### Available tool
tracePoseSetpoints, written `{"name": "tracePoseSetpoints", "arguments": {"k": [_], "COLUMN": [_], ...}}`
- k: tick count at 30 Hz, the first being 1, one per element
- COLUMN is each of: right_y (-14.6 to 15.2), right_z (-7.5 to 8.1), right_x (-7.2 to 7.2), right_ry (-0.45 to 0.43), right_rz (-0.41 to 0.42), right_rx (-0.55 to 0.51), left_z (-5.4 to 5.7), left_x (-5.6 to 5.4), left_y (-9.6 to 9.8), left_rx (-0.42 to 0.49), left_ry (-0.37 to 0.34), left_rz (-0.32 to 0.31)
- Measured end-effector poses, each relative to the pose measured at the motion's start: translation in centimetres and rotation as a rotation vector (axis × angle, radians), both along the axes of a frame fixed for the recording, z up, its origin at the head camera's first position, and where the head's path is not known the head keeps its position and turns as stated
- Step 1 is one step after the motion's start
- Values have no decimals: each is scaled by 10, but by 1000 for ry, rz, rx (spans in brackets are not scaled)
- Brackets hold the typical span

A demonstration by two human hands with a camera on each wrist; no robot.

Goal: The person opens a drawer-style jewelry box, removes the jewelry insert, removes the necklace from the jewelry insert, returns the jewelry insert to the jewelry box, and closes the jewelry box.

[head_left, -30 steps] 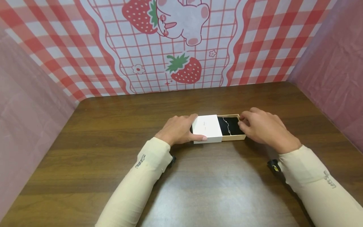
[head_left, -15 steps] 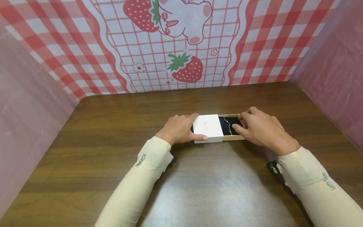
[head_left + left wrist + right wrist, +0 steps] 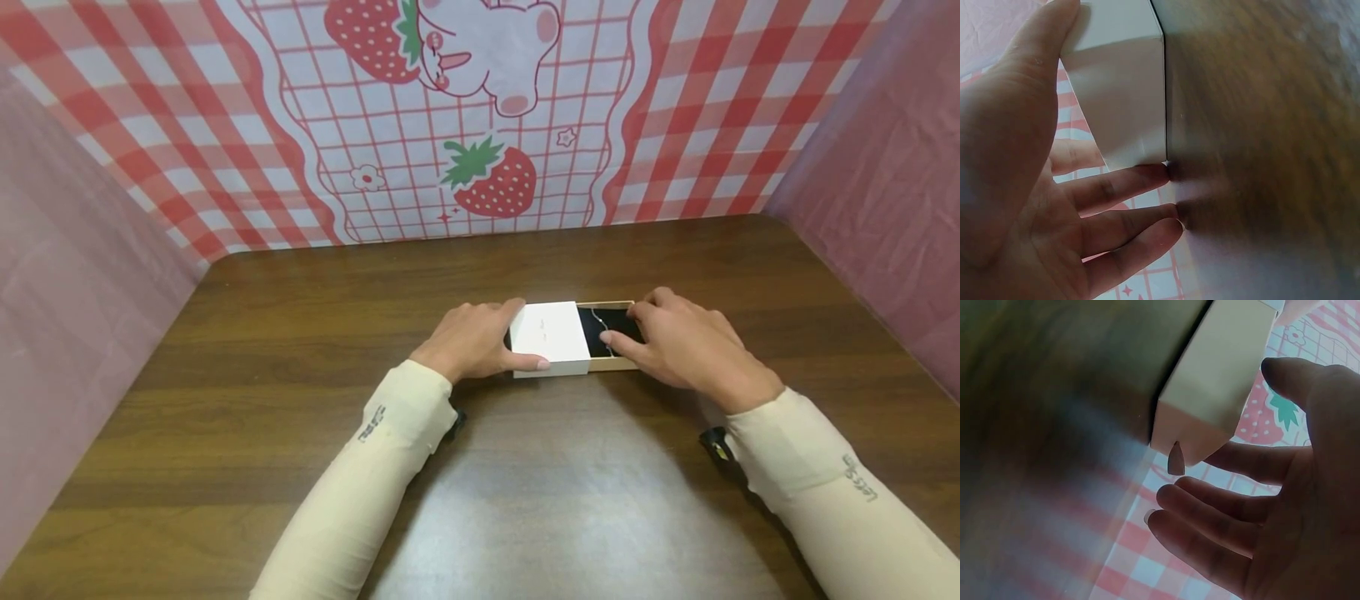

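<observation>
A white box sleeve (image 3: 550, 333) lies on the table, its cream drawer (image 3: 609, 364) pulled out partway to the right. Black padding (image 3: 619, 320) lines the drawer, and a thin silver bracelet (image 3: 597, 317) is laid across it. My left hand (image 3: 476, 340) grips the sleeve's left end, thumb along the near side and fingers at the far side. Over the drawer's right end reaches my right hand (image 3: 686, 342), its thumb above the padding beside the bracelet and hiding part of it. Whether that thumb touches is unclear. In the right wrist view a small tab (image 3: 1176, 461) sticks out from the drawer's end.
The brown wooden table (image 3: 300, 400) extends around the box. Behind it stands a red-and-white checked cloth (image 3: 705, 108) with strawberry prints. Pink cloth (image 3: 885, 208) hangs on both sides.
My right hand has shifted left, its thumb moving from the drawer's right end in over the padding to the bracelet. My left hand and the box have stayed nearly still.
</observation>
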State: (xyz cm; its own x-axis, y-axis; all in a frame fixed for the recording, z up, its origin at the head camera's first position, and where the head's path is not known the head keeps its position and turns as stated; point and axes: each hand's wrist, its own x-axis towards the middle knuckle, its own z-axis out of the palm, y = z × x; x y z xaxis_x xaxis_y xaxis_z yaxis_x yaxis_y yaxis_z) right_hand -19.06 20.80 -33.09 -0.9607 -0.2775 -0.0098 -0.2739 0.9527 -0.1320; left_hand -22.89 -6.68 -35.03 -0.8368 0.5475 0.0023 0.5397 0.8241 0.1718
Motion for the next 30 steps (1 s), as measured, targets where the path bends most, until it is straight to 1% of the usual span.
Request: {"name": "tracePoseSetpoints", "arguments": {"k": [7,17,25,30], "right_y": [-1,-4,-6,-8], "right_z": [0,-1,-1,-1], "right_x": [1,1,1,1], "right_ry": [-14,-52,-83,-88], "right_rz": [-8,0,-10,-14], "right_rx": [-7,29,22,24], "left_z": [0,0,0,1], "left_x": [0,0,0,1], "left_y": [0,0,0,0], "left_rx": [-1,-10,-8,-2], "left_ry": [-2,-6,-4,-5], "left_rz": [0,2,0,-6]}}
